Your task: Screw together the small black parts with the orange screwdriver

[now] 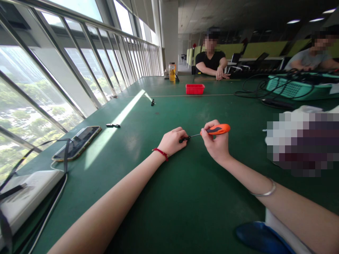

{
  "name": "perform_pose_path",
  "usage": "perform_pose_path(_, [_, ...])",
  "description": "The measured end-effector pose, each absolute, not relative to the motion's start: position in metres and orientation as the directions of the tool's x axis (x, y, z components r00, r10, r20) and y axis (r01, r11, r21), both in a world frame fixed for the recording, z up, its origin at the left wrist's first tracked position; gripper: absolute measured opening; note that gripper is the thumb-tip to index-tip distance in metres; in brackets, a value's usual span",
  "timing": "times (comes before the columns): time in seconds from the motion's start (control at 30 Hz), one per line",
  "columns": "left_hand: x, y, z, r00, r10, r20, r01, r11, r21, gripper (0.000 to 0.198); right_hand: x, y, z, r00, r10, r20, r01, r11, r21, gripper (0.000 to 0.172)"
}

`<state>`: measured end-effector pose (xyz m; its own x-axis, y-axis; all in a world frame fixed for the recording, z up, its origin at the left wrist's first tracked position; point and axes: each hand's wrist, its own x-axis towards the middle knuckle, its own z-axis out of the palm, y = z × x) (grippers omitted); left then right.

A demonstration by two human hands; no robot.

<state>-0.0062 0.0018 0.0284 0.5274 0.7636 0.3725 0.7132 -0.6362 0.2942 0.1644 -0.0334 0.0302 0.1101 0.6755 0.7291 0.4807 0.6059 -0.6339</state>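
My right hand [216, 143] is closed around an orange and dark-grey screwdriver [219, 129], its metal shaft pointing left. The shaft's tip meets a small black part [184, 139], which my left hand [173, 141] pinches just above the green table [148, 208]. My left fingers cover much of that part, so its exact kind is unclear. Farther off to the left lie a slim black piece [113, 125] and another small black piece [153, 102], both apart from my hands.
A red bin [195, 89] stands ahead, with a jar [172, 72] behind it. At left are a phone [77, 143], cables and a white box [34, 192]. A teal basket [288, 88] with cables sits at far right. Two people sit beyond.
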Motion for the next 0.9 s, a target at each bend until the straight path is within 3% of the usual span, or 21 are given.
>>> perform_pose_path(0.43, [-0.0068, 0.0032, 0.0263, 0.529, 0.755, 0.388, 0.712, -0.643, 0.281, 0.013, 0.1648, -0.0322, 0.0330, 0.135, 0.692, 0.709, 0.506, 0.567, -0.650, 0.020])
perform_pose_path(0.9, [-0.0067, 0.0029, 0.0273, 0.527, 0.750, 0.399, 0.719, -0.644, 0.262, 0.014, 0.1632, -0.0329, 0.0314, 0.098, 0.659, 0.746, 0.519, 0.606, -0.604, 0.014])
